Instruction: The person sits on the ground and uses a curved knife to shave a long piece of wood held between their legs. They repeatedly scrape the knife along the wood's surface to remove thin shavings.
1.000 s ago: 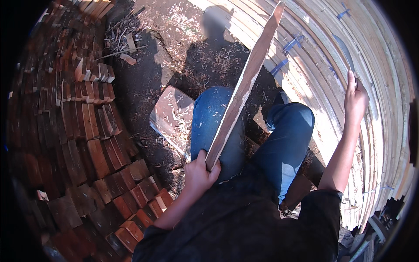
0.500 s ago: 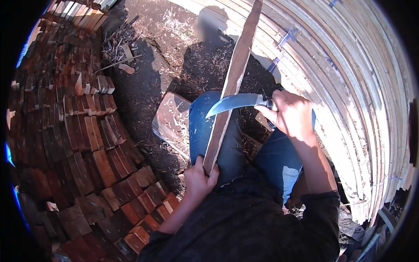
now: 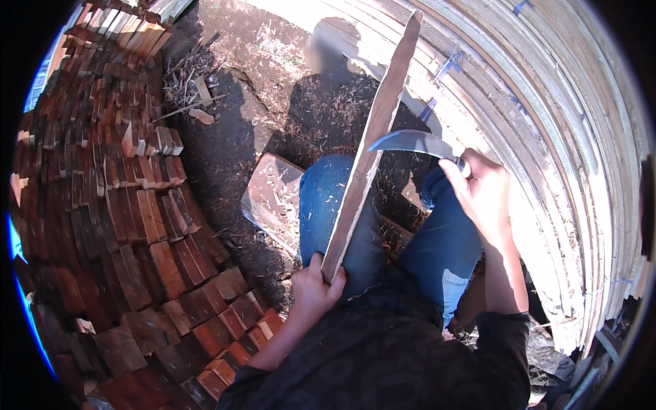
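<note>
My left hand (image 3: 317,287) is closed round the near end of a long, flat strip of wood (image 3: 374,145). The strip slants up and to the right across my left thigh, its brown face showing and its edges pale and rough. A tapered tip ends its far side. In my right hand (image 3: 484,191) is the handle of a knife (image 3: 413,141) with a broad curved blade. The blade points left, and its tip overlaps the strip's right edge in view; whether it touches the wood I cannot tell. The handle is mostly hidden in my fist.
Stacked reddish-brown wood blocks (image 3: 130,239) fill the left side. Long pale boards (image 3: 547,137), bound with blue straps, curve along the right. Shavings litter the dark ground (image 3: 273,68). A flat, shaving-strewn board (image 3: 273,195) lies beside my left knee.
The knife and my right hand have moved right and slightly down, with less of the blade across the strip. The strip's far tip has come down into view. My left hand keeps its grip.
</note>
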Available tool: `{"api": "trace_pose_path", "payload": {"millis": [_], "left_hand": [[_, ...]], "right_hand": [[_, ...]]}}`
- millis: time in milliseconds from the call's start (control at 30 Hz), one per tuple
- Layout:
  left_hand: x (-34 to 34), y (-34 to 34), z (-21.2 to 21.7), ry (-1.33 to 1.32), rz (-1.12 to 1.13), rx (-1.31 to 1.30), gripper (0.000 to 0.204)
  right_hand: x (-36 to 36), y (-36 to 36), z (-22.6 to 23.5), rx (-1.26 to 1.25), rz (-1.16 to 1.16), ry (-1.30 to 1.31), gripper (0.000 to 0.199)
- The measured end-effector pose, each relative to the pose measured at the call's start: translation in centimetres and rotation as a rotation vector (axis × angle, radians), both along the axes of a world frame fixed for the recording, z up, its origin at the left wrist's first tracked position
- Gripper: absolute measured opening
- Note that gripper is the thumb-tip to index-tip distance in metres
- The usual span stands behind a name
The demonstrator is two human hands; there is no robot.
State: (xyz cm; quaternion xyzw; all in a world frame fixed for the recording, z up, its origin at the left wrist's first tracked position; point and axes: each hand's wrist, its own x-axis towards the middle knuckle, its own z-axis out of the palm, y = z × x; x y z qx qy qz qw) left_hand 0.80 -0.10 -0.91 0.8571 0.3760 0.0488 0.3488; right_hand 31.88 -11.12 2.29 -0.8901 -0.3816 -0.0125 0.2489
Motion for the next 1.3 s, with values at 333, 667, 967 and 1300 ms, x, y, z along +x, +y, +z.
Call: {"api": "trace_pose_path", "payload": {"millis": [333,667,967,1300], "left_hand": [[-0.5,-0.1,-0.2,0.001,0.023,0.033,0.031],[-0.3,0.1,-0.3,-0.018,0.018,0.006,0.031],[-0.2,-0.1,-0.1,0.002,0.036,-0.011,0.030],[-0.4,0.3,-0.2,-0.049,0.028,-0.069,0.029]], "right_hand": [[3.1,4.0,0.7,-0.034,0.047,-0.250,0.053],[-1.1,3.0,0.6,0.007,0.293,-0.112,0.051],[4.3,4.5,0.6,-0.055,0.065,-0.278,0.055],[0.2,3.4,1.5,-0.007,0.285,-0.233,0.052]]}}
